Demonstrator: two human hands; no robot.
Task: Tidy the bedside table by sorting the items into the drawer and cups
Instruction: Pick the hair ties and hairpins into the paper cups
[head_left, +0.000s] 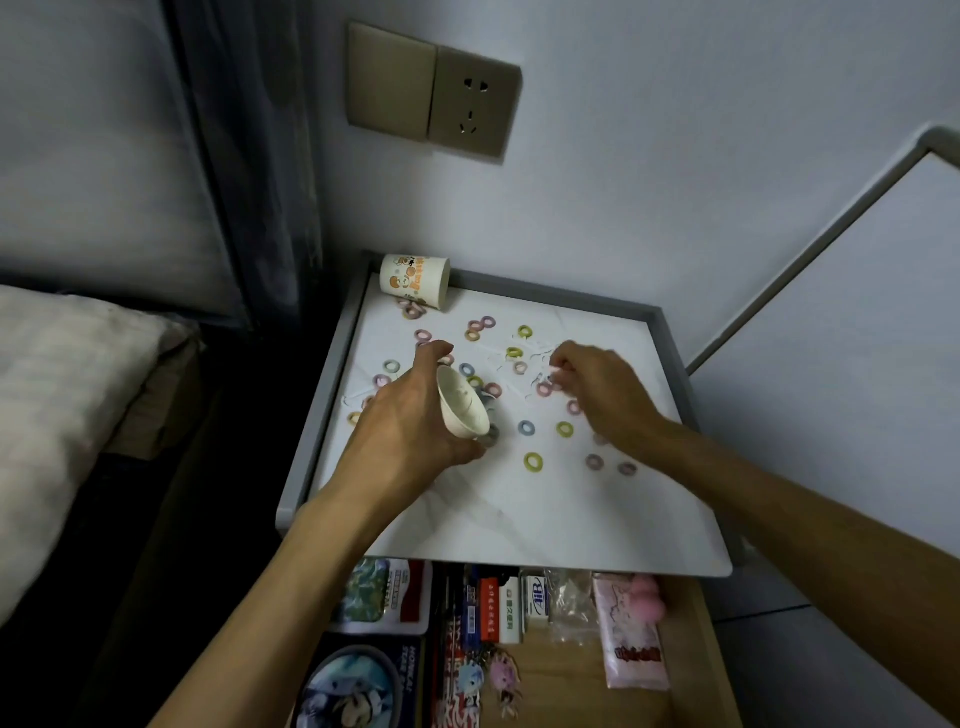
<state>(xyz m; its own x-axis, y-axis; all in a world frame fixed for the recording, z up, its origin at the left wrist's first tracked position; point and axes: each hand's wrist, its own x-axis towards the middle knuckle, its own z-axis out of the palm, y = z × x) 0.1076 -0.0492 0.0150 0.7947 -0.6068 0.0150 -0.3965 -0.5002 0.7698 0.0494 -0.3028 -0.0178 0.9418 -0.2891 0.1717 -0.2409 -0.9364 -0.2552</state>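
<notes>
the left hand (410, 431) grips a plain white paper cup (464, 408), fingers curled round its wall, and the cup is tilted with its mouth toward the right hand (597, 389). the right hand has its fingers bent down over the scattered items; i cannot tell if it already pinches one.

many small coloured rings (533, 462) and thin white sticks (498, 354) lie on the bedside table (519, 519). a printed cup (414, 280) lies on its side in the back corner.

risks, as i judge:
- the tilted cup can spill what is inside.
- a sweeping forearm can push rings over the front edge into the open drawer (571, 691).
- the white sticks are easy to miss on the pale top.

readable writing: a white box (536, 597) shows "aib", and a dark card (363, 680) seems to say "honkai". the other text is too small.
</notes>
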